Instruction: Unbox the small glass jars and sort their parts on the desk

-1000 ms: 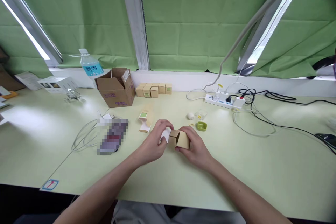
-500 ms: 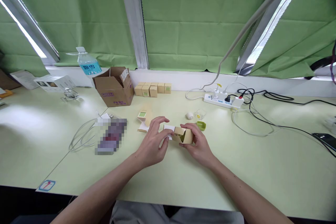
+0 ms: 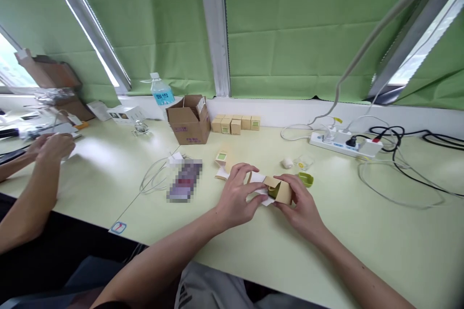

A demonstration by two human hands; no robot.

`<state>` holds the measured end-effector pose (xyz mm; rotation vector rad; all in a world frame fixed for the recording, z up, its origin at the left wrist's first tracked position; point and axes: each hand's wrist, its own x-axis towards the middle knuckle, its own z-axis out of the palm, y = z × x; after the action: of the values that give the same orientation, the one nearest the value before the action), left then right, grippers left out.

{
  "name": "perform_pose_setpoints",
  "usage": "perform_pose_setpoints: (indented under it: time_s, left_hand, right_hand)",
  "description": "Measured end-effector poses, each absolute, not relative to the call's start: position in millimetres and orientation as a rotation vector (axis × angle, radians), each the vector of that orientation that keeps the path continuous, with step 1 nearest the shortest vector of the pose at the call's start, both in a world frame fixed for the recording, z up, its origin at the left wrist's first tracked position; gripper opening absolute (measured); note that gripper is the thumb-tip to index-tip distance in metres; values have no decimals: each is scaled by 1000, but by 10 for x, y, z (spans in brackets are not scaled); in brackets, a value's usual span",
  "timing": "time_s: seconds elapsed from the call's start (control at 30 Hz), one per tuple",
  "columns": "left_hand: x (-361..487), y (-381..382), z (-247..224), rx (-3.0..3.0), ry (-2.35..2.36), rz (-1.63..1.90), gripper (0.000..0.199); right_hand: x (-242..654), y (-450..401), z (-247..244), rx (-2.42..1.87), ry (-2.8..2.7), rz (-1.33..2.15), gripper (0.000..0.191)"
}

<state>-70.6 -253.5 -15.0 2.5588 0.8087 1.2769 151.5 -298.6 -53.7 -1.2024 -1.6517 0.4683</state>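
An opened small tan box (image 3: pixel 284 193) lies on its side above the table, a green item (image 3: pixel 273 190) showing inside it. My right hand (image 3: pixel 300 203) is closed round the box's right end. My left hand (image 3: pixel 241 198) is at the box's open left side, thumb and fingers curled on its white inner flap (image 3: pixel 258 178). Just behind my right hand lie a green tray-like piece (image 3: pixel 305 179), a white round piece (image 3: pixel 287 162) and a clear piece with yellow (image 3: pixel 303 161). Left of my left hand is an unfolded small carton (image 3: pixel 222 157).
Several small tan boxes (image 3: pixel 235 126) stand by the wall beside a brown carton (image 3: pixel 189 123) and a bottle (image 3: pixel 163 94). A power strip (image 3: pixel 340 145) with cables is at the right. A blurred-out flat object (image 3: pixel 184 181) lies left. Another person's hands (image 3: pixel 54 146) are far left.
The view has swung left, bringing another person's arms into sight. My left fingers have come closer to the box opening, and more of its white flap shows.
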Motion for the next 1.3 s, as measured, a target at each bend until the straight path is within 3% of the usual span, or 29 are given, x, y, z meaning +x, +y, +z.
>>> perform_pose_setpoints:
  time_s: [0.17, 0.33, 0.43, 0.67, 1.07, 1.3]
  left_hand:
    - [-708, -2536, -151, 2518, 868, 1201, 44]
    - [-695, -2556, -126, 2394, 958, 1044, 52]
    - [-680, -2558, -134, 2348, 1012, 1050, 45]
    - [-673, -2487, -242, 2394, 1015, 1067, 3]
    - [-739, -2425, -43, 1827, 811, 1492, 18]
    - [-892, -2264, 115, 1536, 807, 1264, 36]
  right_hand:
    - [1532, -2973, -563, -1198, -1690, 437, 51]
    - [1541, -2968, -607, -1207, -1784, 308, 52]
    - [1509, -2975, -633, -1209, -1822, 248, 52]
    - [1368, -3010, -650, -1204, -1888, 148, 56]
    - [1498, -2945, -556, -1340, -1766, 245, 51]
    - [1651, -2894, -473, -1405, -1528, 304, 44]
